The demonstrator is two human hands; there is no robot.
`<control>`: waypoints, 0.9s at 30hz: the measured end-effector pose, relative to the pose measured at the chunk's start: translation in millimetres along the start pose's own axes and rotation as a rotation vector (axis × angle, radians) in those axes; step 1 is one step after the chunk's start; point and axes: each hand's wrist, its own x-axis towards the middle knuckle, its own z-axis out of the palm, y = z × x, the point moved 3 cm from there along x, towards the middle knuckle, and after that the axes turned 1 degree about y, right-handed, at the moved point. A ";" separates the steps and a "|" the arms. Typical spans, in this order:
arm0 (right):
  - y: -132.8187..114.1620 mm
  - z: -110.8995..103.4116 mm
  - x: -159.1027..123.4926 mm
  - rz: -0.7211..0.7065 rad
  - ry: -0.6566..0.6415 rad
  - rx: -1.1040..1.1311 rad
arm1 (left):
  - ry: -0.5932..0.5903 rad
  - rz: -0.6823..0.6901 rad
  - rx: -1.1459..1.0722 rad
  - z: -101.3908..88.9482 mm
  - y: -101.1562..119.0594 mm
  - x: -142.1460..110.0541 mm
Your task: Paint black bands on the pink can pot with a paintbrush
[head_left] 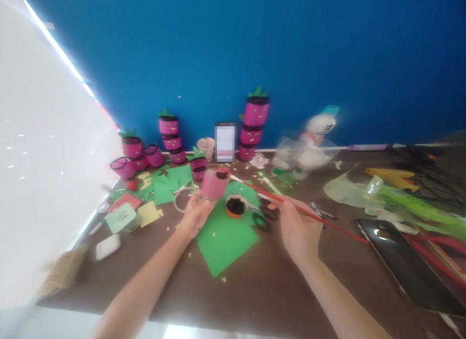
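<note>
My left hand (198, 212) grips a pink cup (214, 184) near its base, tilted with its mouth toward the right. Dark paint shows at the cup's mouth. In my right hand (298, 225) is a thin red paintbrush (327, 224), its tip pointing left at the cup's rim; whether it touches cannot be made out. Just below, between my hands, a small orange-bottomed pot of dark paint (236, 206) stands on green paper (227, 246). Black-handled scissors (261, 221) lie beside the pot, near my right hand.
Pink cups with faces stand stacked at the back, a left stack (172, 142) and a taller one (254, 127). A phone (407, 261) lies right, near a yellow glue gun (393, 176). At left are a white case (108, 246) and yellow paper (149, 214). Scraps litter the table.
</note>
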 end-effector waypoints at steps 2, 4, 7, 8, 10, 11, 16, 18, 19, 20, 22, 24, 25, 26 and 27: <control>-0.9 -0.6 0.6 -0.017 0.027 -0.007 | -0.009 -0.007 -0.010 -0.4 -0.3 0.3; -1.5 0.2 0.6 -0.017 0.007 -0.009 | -0.022 -0.025 -0.021 -0.5 -0.7 0.2; -0.7 2.2 -0.8 0.005 -0.052 -0.015 | -0.049 -0.057 -0.031 0.5 -1.1 -0.9; -0.2 2.3 -1.1 0.007 -0.056 -0.018 | -0.050 -0.064 -0.036 0.8 -1.0 -1.4; -0.1 1.5 -0.8 -0.004 -0.030 -0.022 | -0.037 -0.079 -0.048 1.4 -0.3 -2.1; -0.4 0.9 -0.2 -0.013 -0.011 -0.021 | -0.028 -0.086 -0.056 1.6 0.2 -2.4; -2.6 1.6 1.1 0.004 -0.025 0.011 | -0.023 -0.128 -0.088 2.5 1.9 -3.4; -2.3 2.7 -0.2 0.022 -0.047 0.014 | -0.035 -0.145 -0.095 2.6 1.8 -4.2; -2.1 2.8 -0.8 0.021 -0.046 0.015 | -0.045 -0.151 -0.098 2.8 1.8 -4.6; -1.8 2.5 -1.0 0.013 -0.034 0.014 | -0.055 -0.157 -0.101 3.0 1.7 -4.9; -1.3 0.9 -0.2 -0.017 0.012 0.013 | -0.061 -0.171 -0.112 3.2 1.8 -5.0; -0.5 -1.2 2.1 -0.034 0.068 0.010 | -0.040 -0.190 -0.130 3.0 2.1 -4.3; 0.1 -2.4 3.4 -0.033 0.094 0.007 | -0.024 -0.204 -0.142 2.9 2.4 -3.6; 0.7 -3.7 4.6 -0.030 0.119 -0.001 | -0.005 -0.216 -0.155 2.6 2.7 -2.9; 1.1 -5.1 5.5 -0.029 0.141 -0.019 | 0.017 -0.224 -0.167 2.2 3.2 -2.0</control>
